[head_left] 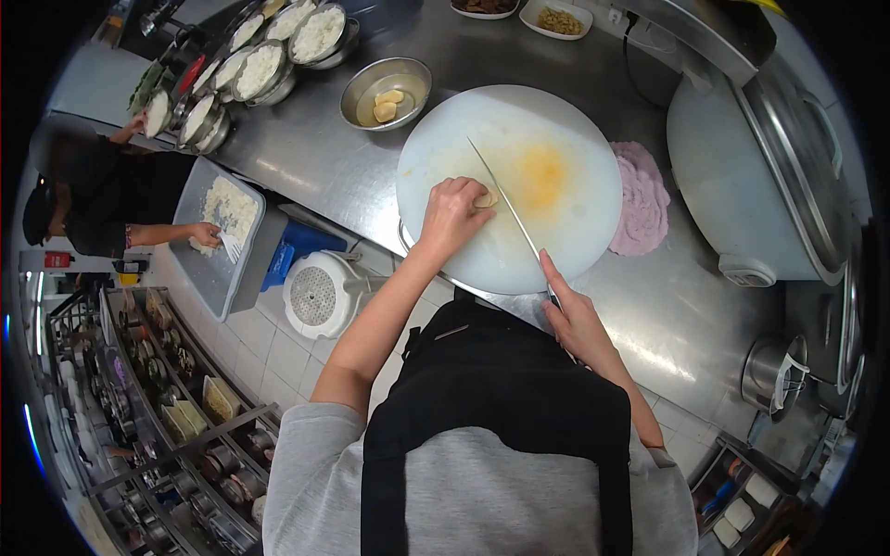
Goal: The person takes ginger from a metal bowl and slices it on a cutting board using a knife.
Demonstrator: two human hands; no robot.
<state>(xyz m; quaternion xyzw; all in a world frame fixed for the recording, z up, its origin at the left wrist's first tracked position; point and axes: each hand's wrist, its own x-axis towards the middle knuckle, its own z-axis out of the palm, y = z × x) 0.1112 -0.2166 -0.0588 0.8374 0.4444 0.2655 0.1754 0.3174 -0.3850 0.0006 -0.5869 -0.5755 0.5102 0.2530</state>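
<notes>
A large round white cutting board [445, 139] with an orange stain lies on the steel counter. My left hand [451, 213] rests on it, fingers closed on a small pale piece of food [485, 198]. In my right hand [577, 320] is the handle of a long knife [508, 199]; its blade slants up and left across the board, just right of the pale piece. Beyond the board's upper left edge, a metal bowl [359, 85] holds a few yellowish pieces [386, 111].
A large rice cooker [705, 176] and a purple cloth [640, 199] stand right of the board. At upper left are bowls of white food [317, 35]. A co-worker [111, 195] reaches into a grey tub [209, 296] at left, near a white lidded container [315, 295].
</notes>
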